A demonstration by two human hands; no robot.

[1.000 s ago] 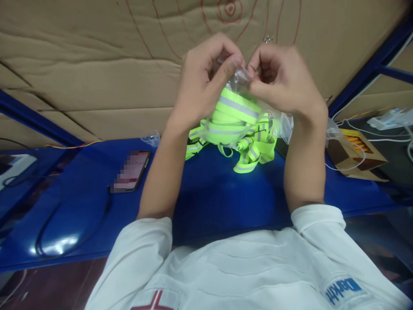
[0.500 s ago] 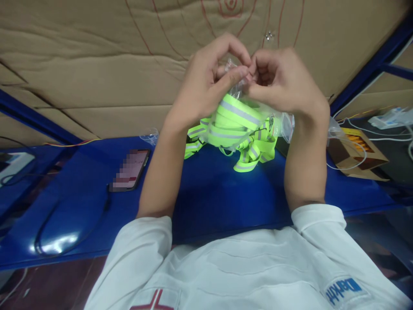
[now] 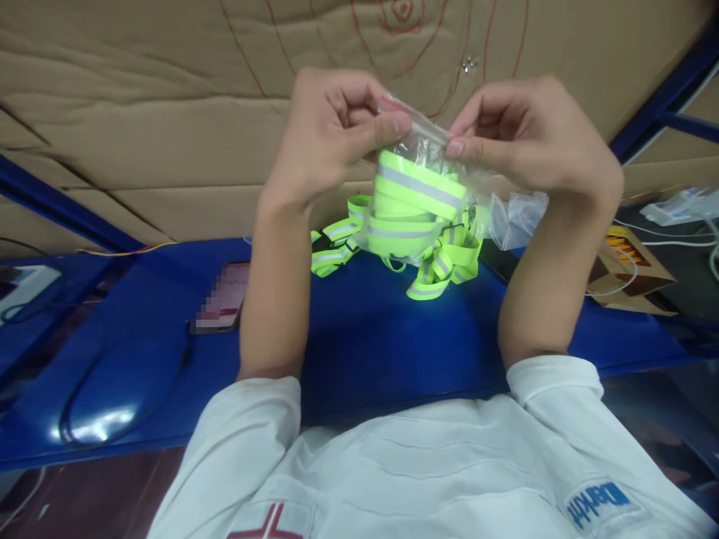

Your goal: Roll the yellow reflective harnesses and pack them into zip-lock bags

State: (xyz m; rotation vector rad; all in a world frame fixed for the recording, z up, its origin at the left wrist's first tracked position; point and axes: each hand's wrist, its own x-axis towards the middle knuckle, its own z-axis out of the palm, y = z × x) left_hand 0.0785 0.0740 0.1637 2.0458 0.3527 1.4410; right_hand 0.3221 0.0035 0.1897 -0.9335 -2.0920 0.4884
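Left hand (image 3: 331, 131) and right hand (image 3: 533, 138) each pinch an end of a clear plastic, red-lined zip bag (image 3: 430, 153) of grey-striped, fluorescent yellow-green webbing (image 3: 413, 191), over the glossy blue desk (image 3: 393, 337). Probably seal work; next move seems to call for pressure along the closure. Count: one filled bag, one flat rectangular phone (image 3: 222, 299); loose yellow-green straps (image 3: 443, 273) too tangled to number.
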